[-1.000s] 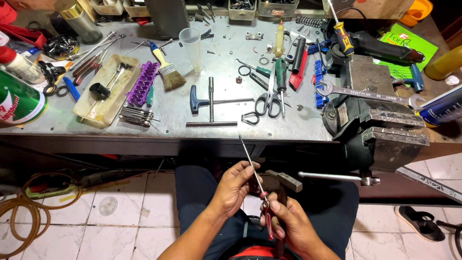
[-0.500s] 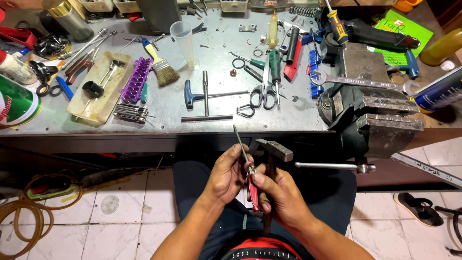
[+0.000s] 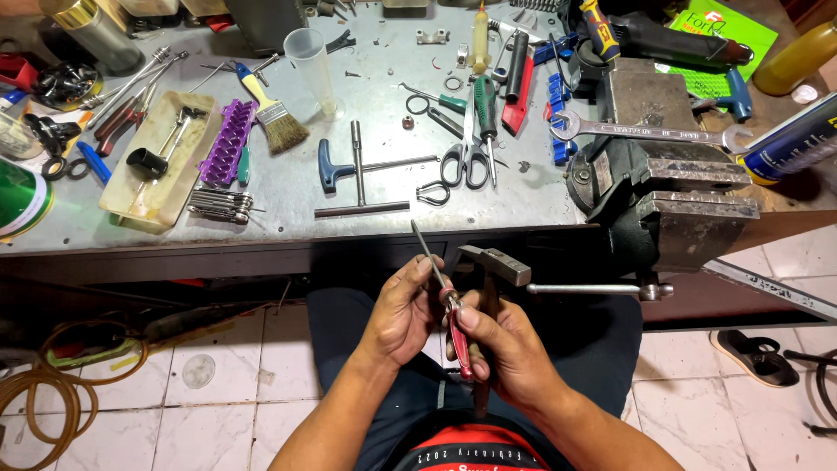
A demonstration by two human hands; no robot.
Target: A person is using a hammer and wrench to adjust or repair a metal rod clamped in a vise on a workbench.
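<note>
While both hands grip tools, a green package (image 3: pixel 717 35) lies far right.

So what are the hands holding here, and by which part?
Both hands hold a red-handled screwdriver: the left hand at the shaft near the handle, the right hand around the red handle. The right also holds a hammer by its handle.

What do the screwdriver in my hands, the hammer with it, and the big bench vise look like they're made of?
Screwdriver: thin grey shaft, likely steel; glossy red handle, probably plastic.
Hammer: dull grey head, apparently steel; dark handle, possibly wood, hard to tell.
Bench vise: heavy dark body, likely cast iron, with worn bare-metal jaw tops.
</note>
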